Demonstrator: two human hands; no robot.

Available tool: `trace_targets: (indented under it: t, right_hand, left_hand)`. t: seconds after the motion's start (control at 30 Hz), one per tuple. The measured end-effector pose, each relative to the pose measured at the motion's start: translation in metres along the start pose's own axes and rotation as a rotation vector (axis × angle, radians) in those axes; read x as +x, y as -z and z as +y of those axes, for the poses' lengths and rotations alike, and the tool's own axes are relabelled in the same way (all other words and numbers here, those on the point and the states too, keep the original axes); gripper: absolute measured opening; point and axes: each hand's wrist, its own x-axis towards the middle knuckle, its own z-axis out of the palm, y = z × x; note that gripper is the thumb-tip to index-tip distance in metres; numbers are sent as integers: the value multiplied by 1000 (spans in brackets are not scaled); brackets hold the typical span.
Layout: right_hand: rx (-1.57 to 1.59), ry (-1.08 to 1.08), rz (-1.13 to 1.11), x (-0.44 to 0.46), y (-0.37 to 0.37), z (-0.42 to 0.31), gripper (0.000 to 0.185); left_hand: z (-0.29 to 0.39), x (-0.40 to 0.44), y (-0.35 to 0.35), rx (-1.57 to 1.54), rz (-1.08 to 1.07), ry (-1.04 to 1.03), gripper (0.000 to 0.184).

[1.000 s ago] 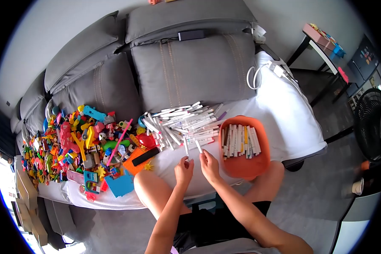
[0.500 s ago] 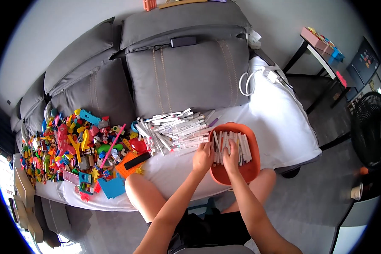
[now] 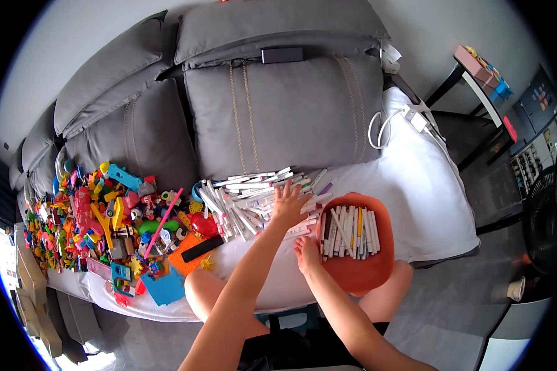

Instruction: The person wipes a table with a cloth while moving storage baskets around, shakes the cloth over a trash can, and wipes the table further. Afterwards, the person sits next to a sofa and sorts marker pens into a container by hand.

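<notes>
And here we have black shorts, loose and plain, dark enough that the folds barely show, any print too dim to make out. Just below the shorts, a thin sliver of greyish cloth peeks in, too little to name the garment. Beyond the shorts, two rounded bare knees! And out past them, a bare left hand and a bare right hand, slim-fingered both, on slender bare forearms, smooth in outline, nails too small to read.
</notes>
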Motion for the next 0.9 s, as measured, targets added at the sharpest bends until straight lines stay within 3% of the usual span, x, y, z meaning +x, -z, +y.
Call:
trace_targets:
  t: [0.03,0.2,0.27,0.53,0.63,0.67,0.77,0.83,0.9]
  right_hand:
    - [20,8,6,1,-3,-3,33]
    - [-87,126,18,0,-25,-9,42]
    - [-184,257,-40,5,-31,-5,54]
    - [-566,662,-120,14,-17,25,60]
    - [-873,943,-47,1,-2,41,63]
    - [-849,1181,56,-6,-2,49,64]
    - [-1029,835,38,-44,1,51,59]
    - [-1040,903,51,-42,3,57,52]
    - [-1046,1021,86,-38,4,57,49]
  left_hand:
    - [-1,-4,1,8,-29,27,57]
    - [-18,-58,-23,-101,362,112,43]
    - [-17,-79,-26,-160,383,190,39]
    - [19,-141,-53,-199,525,447,40]
    - [25,-153,-64,-272,548,473,39]
    - [27,-155,-68,-305,565,472,38]
    - [33,-164,-62,-467,596,521,34]
    - [34,-170,-65,-636,645,595,30]
    - [31,-181,-62,-594,689,603,25]
